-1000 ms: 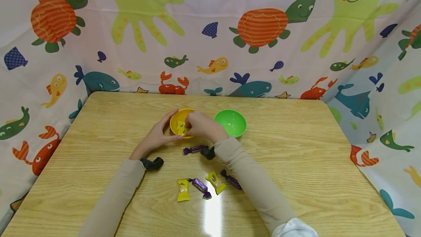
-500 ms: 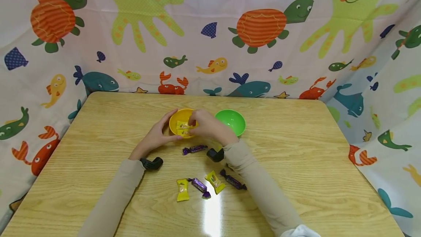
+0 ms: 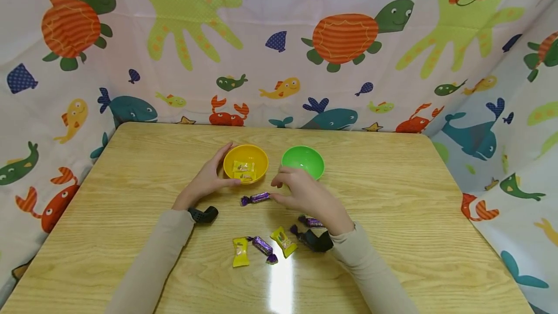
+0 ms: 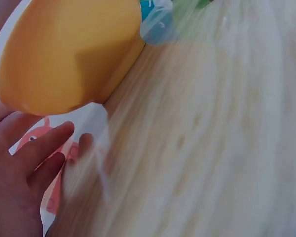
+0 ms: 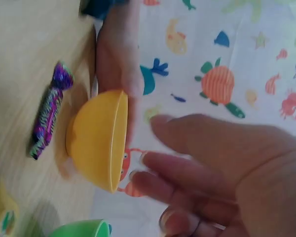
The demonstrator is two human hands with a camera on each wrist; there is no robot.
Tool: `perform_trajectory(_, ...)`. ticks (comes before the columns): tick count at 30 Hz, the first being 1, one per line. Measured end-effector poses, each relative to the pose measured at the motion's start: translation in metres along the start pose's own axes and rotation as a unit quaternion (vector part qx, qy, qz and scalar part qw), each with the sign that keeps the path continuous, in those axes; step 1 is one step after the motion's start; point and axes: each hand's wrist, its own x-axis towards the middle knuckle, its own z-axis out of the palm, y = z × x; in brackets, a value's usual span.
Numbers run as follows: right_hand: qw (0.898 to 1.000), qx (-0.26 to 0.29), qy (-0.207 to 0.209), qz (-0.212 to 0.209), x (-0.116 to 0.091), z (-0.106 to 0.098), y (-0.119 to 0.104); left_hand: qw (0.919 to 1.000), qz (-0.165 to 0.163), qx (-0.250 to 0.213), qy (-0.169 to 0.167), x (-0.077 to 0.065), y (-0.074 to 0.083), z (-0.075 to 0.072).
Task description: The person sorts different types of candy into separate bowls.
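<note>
My left hand point(image 3: 207, 183) holds the yellow-orange bowl point(image 3: 251, 154) at its left side, thumb at the near rim and fingers round the far side. Two yellow-wrapped candies point(image 3: 243, 166) lie in that bowl. In the left wrist view, some fingers point(image 4: 44, 148) stand apart from the bowl wall point(image 4: 74, 54). Just in front of the green bowl point(image 3: 303, 155), my right hand point(image 3: 307, 196) hovers with loosely bent fingers and nothing between them. Close to its thumb, a purple twist-wrapped candy point(image 3: 257, 198) lies on the table; the right wrist view shows this candy point(image 5: 48, 121) beside the bowl.
Nearer the front of the wooden table point(image 3: 392, 197) are a yellow candy point(image 3: 240, 252), a purple candy point(image 3: 263, 245) and another yellow candy point(image 3: 284, 241). More purple wrapping point(image 3: 313, 222) shows partly behind the right wrist's black camera point(image 3: 316, 240). A sea-animal cloth point(image 3: 279, 62) hangs behind.
My right hand has come out of the yellow-orange bowl and moved right and nearer, its fingers loosened. Both yellow candies in the bowl are now uncovered. The left hand stays at the bowl.
</note>
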Motion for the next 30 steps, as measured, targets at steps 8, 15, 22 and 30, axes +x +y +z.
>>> perform_trajectory(8, 0.998, -0.034, -0.036, 0.037, -0.032, 0.011, -0.016, 0.9997, 0.013, -0.018, -0.013, 0.008, -0.005, 0.001)
perform_trajectory(15, 0.992, -0.037, -0.108, 0.054, -0.042, 0.025, -0.021, 0.9996, 0.012, -0.027, -0.003, 0.017, -0.040, 0.007)
perform_trajectory(22, 0.989, -0.050, -0.122, 0.068, -0.044, 0.039, -0.019, 0.9991, 0.020, -0.036, 0.005, 0.018, -0.044, 0.010)
perform_trajectory(30, 0.990, -0.050, -0.115, 0.060, -0.044, 0.049, -0.017, 0.9989, 0.026, -0.038, 0.008, 0.017, -0.046, 0.010)
